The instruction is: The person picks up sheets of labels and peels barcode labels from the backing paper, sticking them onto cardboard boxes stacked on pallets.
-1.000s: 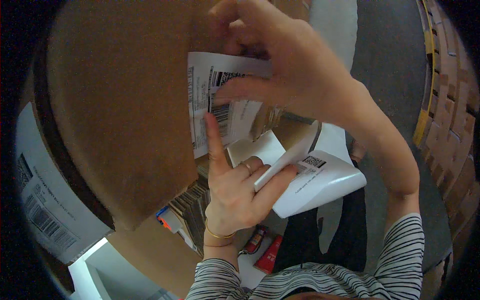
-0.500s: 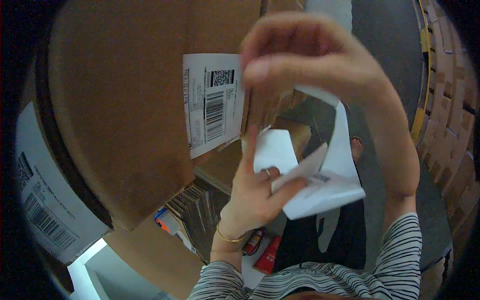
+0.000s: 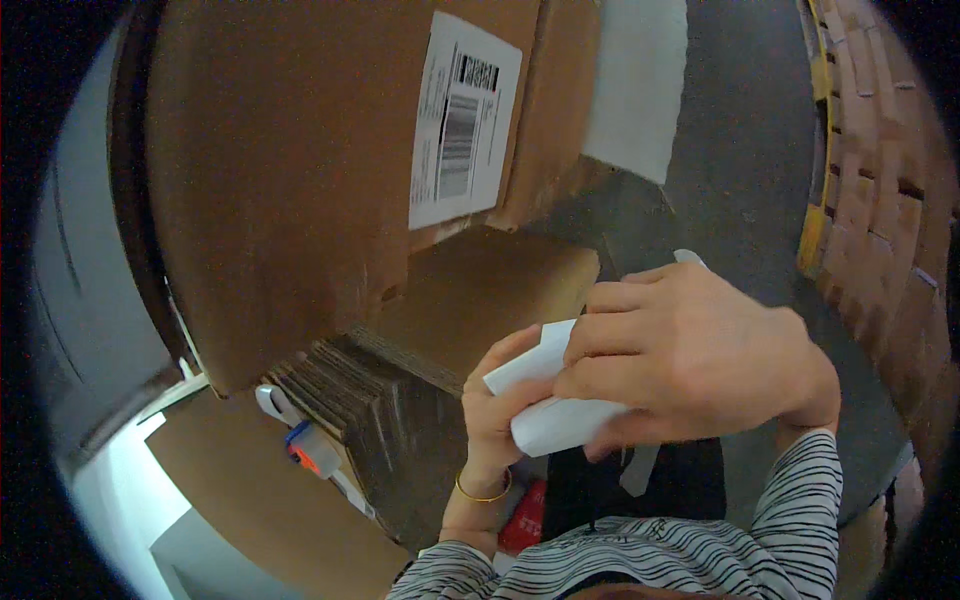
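Note:
In front of my body, a folded strip of white label paper point(image 3: 560, 425) is held between both hands. My left hand point(image 3: 492, 410), with a gold bracelet at the wrist, closes around the strip's left side. My right hand point(image 3: 690, 355) lies over its right side with fingers curled onto it, hiding much of the paper. A small white end sticks out beyond the right knuckles. At the upper left stands a large brown cardboard box point(image 3: 270, 200). Flat on its face sits a white shipping label point(image 3: 465, 130) with barcodes, apart from both hands.
Below the box, flattened cardboard sheets point(image 3: 360, 400) stand in a stack. A tape dispenser point(image 3: 315, 450) with blue and orange parts rests beside them. Something red point(image 3: 525, 515) lies lower down. Brown cartons point(image 3: 885, 170) line the right side beyond the grey floor point(image 3: 745, 110).
My right hand has come down from near the box label onto the paper strip. The strip, spread in loose folds before, is now gathered compactly. The view has shifted, and the box's left-side label is out of sight.

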